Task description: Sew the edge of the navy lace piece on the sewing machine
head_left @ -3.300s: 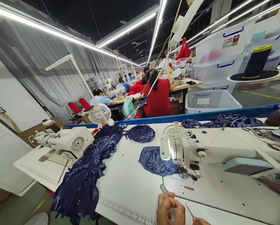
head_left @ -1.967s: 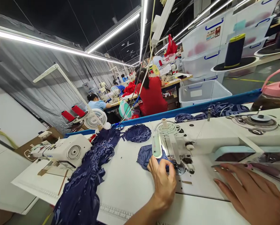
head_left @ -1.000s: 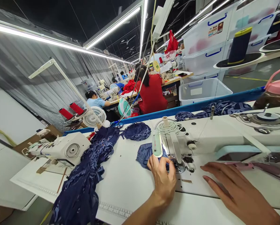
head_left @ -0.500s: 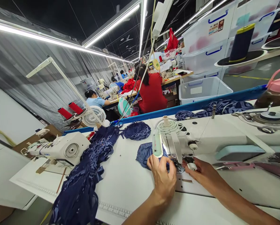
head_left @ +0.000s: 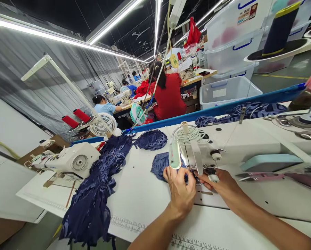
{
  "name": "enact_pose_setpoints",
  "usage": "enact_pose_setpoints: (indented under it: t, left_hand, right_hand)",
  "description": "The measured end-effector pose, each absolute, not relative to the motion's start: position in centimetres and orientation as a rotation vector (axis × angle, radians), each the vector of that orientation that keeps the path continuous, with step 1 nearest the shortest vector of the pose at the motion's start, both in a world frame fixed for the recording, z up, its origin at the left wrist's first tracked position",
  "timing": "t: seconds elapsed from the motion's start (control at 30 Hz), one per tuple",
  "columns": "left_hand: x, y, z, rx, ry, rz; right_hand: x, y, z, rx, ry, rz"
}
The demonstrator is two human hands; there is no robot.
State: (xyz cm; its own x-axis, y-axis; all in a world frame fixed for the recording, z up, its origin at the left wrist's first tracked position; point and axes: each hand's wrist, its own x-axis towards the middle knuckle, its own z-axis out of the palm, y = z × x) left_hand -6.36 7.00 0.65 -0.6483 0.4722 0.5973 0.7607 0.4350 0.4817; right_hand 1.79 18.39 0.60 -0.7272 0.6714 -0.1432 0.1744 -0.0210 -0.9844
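Observation:
My left hand (head_left: 180, 189) is closed on the near edge of a navy patterned fabric piece (head_left: 160, 166), just left of the sewing machine's (head_left: 230, 142) needle area. Its fingers are bunched and hide part of the cloth. My right hand (head_left: 224, 184) reaches in from the right, fingertips pinched together beside the presser foot, behind a small white knob. What those fingertips hold is hidden. A lit lamp strip (head_left: 174, 156) hangs over the cloth. Behind the hands, a second round navy piece (head_left: 152, 140) lies flat on the white table (head_left: 137, 187).
A long heap of navy pieces (head_left: 98, 191) runs over the table's left side. Beyond it stands another sewing machine (head_left: 66, 159). Pale cord (head_left: 190, 135) is coiled on the machine head. Clear plastic bins (head_left: 228, 93) and a person in red (head_left: 168, 95) are farther back.
My right hand has moved slightly left, its fingertips now closer to the presser foot and my left hand. The left hand keeps its hold on the fabric. The whole view has shifted slightly.

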Motion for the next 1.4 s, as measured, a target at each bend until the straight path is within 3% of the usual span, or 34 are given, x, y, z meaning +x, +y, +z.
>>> enact_pose_setpoints:
  t: [0.17, 1.4]
  left_hand:
    - [-6.5, 7.0, 0.6, -1.052, -2.309, -1.073]
    - [-6.7, 7.0, 0.8, -1.100, -2.296, -1.157]
  right_hand:
    - [1.4, 18.6, 0.6, -0.924, -1.873, 1.925]
    - [0.9, 18.4, -1.6, -1.012, -1.893, 1.795]
